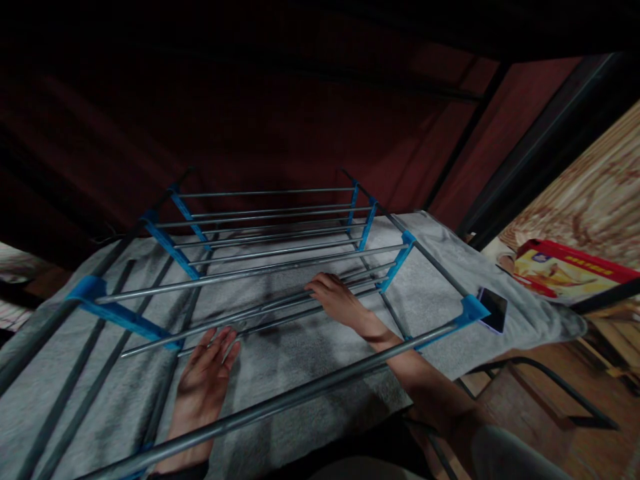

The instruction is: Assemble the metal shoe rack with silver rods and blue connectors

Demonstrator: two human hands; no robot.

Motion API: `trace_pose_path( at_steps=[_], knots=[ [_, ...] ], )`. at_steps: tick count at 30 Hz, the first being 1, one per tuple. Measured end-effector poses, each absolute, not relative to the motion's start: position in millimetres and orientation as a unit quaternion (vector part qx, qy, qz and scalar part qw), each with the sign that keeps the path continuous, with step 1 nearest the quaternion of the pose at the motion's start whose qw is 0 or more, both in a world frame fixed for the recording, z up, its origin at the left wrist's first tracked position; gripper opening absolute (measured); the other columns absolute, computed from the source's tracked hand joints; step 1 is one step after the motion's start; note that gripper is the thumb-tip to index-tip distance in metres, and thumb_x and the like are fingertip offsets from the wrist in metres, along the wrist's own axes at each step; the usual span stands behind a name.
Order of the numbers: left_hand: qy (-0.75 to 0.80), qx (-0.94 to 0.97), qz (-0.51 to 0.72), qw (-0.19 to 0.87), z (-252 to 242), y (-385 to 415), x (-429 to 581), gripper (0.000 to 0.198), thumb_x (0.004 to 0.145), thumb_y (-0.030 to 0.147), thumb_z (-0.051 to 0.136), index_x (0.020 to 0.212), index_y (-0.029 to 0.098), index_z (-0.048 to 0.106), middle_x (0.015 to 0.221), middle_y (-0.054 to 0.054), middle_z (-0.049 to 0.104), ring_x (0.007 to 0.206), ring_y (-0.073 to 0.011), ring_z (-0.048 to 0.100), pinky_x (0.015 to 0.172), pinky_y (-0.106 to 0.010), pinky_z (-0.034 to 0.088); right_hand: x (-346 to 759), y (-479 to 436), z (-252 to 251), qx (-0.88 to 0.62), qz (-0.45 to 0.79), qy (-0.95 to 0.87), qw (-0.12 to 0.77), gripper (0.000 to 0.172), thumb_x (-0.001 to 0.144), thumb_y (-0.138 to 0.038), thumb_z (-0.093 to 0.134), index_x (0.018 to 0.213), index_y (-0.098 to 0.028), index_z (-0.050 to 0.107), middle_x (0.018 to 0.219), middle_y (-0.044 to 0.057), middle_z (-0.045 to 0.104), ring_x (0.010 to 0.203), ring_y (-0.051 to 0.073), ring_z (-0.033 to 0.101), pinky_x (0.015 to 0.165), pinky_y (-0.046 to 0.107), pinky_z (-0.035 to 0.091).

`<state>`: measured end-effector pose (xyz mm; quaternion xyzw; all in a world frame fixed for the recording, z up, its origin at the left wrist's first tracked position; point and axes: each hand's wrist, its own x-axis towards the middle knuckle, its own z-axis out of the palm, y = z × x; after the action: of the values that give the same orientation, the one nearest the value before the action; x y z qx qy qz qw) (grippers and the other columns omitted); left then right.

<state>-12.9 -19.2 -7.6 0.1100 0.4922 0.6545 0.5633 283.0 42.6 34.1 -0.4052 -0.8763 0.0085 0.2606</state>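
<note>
Head view: left hand (203, 383) lies open on fuzzy grey cloth (310, 347); right hand (334, 297) curls around thin steel rods (260, 310) of blue-jointed rack (117, 313); phone (493, 309) at cloth's right edge.

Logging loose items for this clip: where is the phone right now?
In the head view the phone lies on the right edge of the grey cloth, beside the rack's blue corner piece, left of the red box.
</note>
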Motion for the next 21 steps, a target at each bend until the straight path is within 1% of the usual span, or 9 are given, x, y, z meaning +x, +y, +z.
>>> trace_pose_path(
  at_steps=[3, 6, 9, 12, 15, 18, 21],
  knots=[
    [0.479, 0.084, 0.654, 0.579, 1.4, -13.4, -11.3, 0.025, 0.082, 0.000, 0.052, 0.082, 0.019, 0.069, 0.088, -0.003, 0.075, 0.088, -0.0168, 0.072, 0.074, -0.029, 0.061, 284.0, 40.4, 38.2, -0.405, 0.006, -0.880, 0.249, 0.022, 0.096, -0.012, 0.051, 0.115, -0.019, 0.060, 0.113, 0.007, 0.060, 0.105, 0.019, 0.054, 0.097, 0.037, 0.046],
    [0.453, 0.074, 0.664, 0.591, 7.2, -9.7, -10.8, 0.022, 0.082, 0.003, 0.054, 0.072, 0.019, 0.066, 0.081, 0.000, 0.074, 0.091, -0.0175, 0.071, 0.075, -0.030, 0.061, 284.7, 37.4, 42.9, -0.405, 0.002, -0.880, 0.250, 0.022, 0.096, -0.012, 0.052, 0.115, -0.019, 0.060, 0.112, 0.007, 0.060, 0.104, 0.019, 0.054, 0.096, 0.036, 0.047],
    [0.435, 0.093, 0.672, 0.592, 11.4, -9.1, -9.5, 0.015, 0.081, 0.008, 0.061, 0.080, 0.020, 0.070, 0.087, 0.001, 0.074, 0.096, -0.0170, 0.069, 0.077, -0.027, 0.059, 284.7, 34.4, 46.1, -0.406, -0.002, -0.878, 0.253, 0.022, 0.096, -0.012, 0.052, 0.115, -0.019, 0.060, 0.112, 0.007, 0.060, 0.103, 0.019, 0.054, 0.095, 0.035, 0.047],
    [0.435, 0.102, 0.673, 0.589, 16.1, -9.9, -7.0, 0.017, 0.080, 0.012, 0.064, 0.091, 0.020, 0.073, 0.093, 0.000, 0.075, 0.095, -0.0151, 0.068, 0.078, -0.025, 0.058, 284.4, 31.2, 47.4, -0.414, -0.014, -0.878, 0.242, 0.022, 0.096, -0.012, 0.051, 0.115, -0.020, 0.060, 0.111, 0.007, 0.060, 0.101, 0.019, 0.055, 0.092, 0.035, 0.047],
    [0.435, 0.102, 0.679, 0.583, 20.5, -10.3, -5.3, 0.018, 0.083, 0.014, 0.062, 0.094, 0.020, 0.074, 0.094, -0.002, 0.075, 0.093, -0.0143, 0.067, 0.079, -0.025, 0.057, 284.9, 28.1, 47.8, -0.419, -0.028, -0.877, 0.235, 0.022, 0.097, -0.013, 0.049, 0.115, -0.021, 0.060, 0.110, 0.006, 0.060, 0.100, 0.019, 0.055, 0.092, 0.035, 0.047],
    [0.439, 0.107, 0.681, 0.577, 23.0, -10.9, -5.8, 0.021, 0.083, 0.012, 0.060, 0.096, 0.020, 0.074, 0.096, -0.003, 0.074, 0.094, -0.0144, 0.067, 0.079, -0.024, 0.058, 286.1, 26.0, 47.8, -0.418, -0.032, -0.878, 0.233, 0.022, 0.097, -0.012, 0.049, 0.115, -0.021, 0.060, 0.111, 0.006, 0.060, 0.100, 0.019, 0.055, 0.093, 0.034, 0.047],
    [0.447, 0.119, 0.678, 0.571, 24.9, -12.8, -6.9, 0.030, 0.078, 0.005, 0.061, 0.101, 0.021, 0.073, 0.099, -0.003, 0.073, 0.095, -0.0145, 0.067, 0.077, -0.024, 0.058, 287.2, 25.3, 47.1, -0.419, -0.034, -0.879, 0.226, 0.024, 0.096, -0.010, 0.050, 0.116, -0.021, 0.060, 0.111, 0.006, 0.060, 0.100, 0.019, 0.055, 0.092, 0.033, 0.047]
  ],
)
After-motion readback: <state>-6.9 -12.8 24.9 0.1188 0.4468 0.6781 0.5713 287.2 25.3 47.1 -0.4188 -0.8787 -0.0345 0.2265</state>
